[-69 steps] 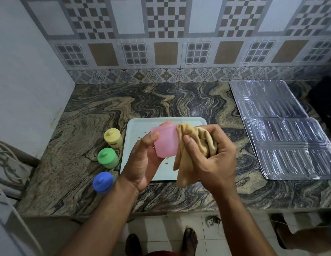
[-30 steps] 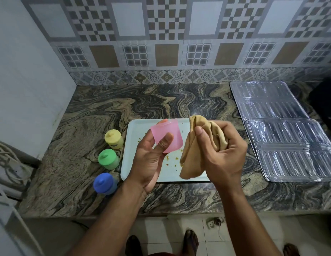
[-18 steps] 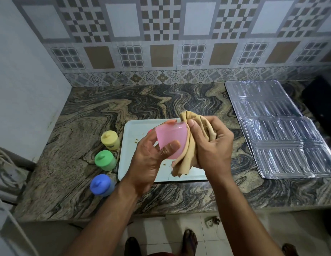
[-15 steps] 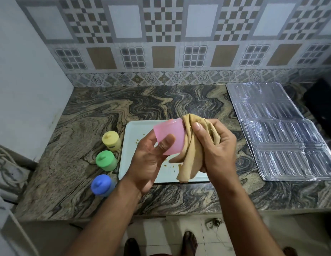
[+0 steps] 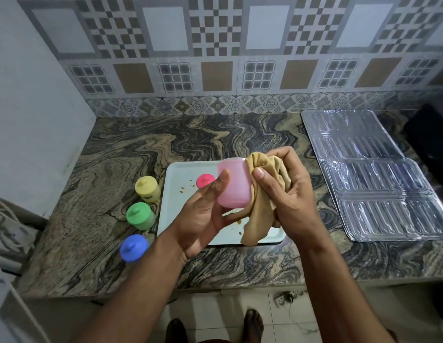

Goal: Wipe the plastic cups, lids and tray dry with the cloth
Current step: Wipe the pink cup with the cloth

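Above the white plastic tray (image 5: 176, 211), the left hand (image 5: 203, 214) grips a translucent pink plastic cup (image 5: 234, 185) steady while the right hand (image 5: 287, 194), clutching a bunched tan cloth (image 5: 262, 206), wipes its side.

Pink lid (image 5: 205, 180) newly uncovered on tray (image 5: 176, 194), hands shifted slightly right.
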